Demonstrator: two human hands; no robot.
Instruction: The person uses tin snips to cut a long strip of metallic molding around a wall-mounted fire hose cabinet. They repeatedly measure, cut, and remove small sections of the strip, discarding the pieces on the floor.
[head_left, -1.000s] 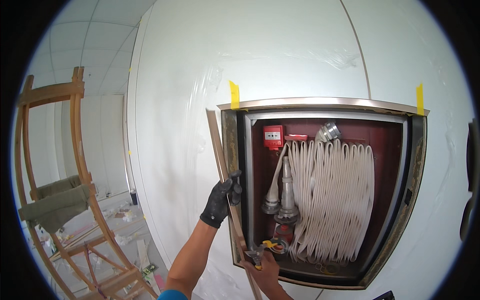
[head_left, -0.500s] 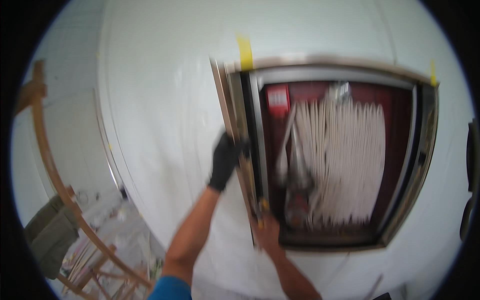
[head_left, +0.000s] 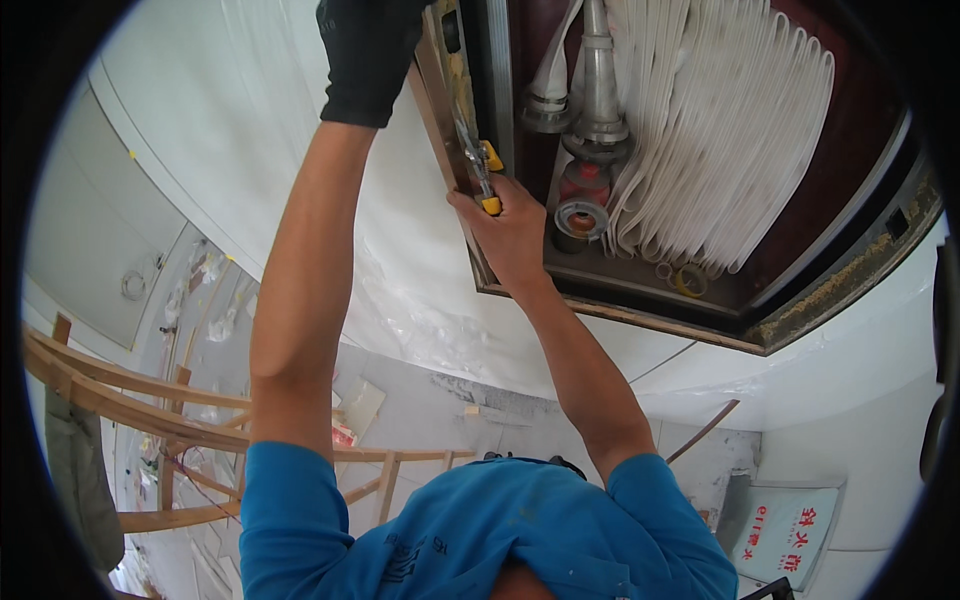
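Observation:
My right hand (head_left: pixel 512 232), bare, grips a metal tool with yellow parts (head_left: pixel 478 168) against the left side of a recessed wall cabinet. Its exact kind is unclear. The thumb rests by the edge of a brown trim strip (head_left: pixel 437 125) running along that side. Higher up, my left hand (head_left: pixel 370 62) in a black glove is at the strip's outer side; the picture's upper edge cuts off its fingers. Inside the cabinet hang a folded white fire hose (head_left: pixel 745 130) and a grey metal nozzle (head_left: pixel 601 75), above a red valve (head_left: pixel 585 182).
Low on the left stands a curved wooden frame (head_left: pixel 150 402) with a grey-green cloth (head_left: pixel 82 480) over it. A thin wooden strip (head_left: pixel 705 430) and a pale panel with red lettering (head_left: pixel 785 530) lean at the lower right. Debris litters the floor at left.
The view has tilted downward, so the cabinet and both hands sit higher in the picture. My left glove is now partly cut off. The right hand still holds the tool at the cabinet's left side.

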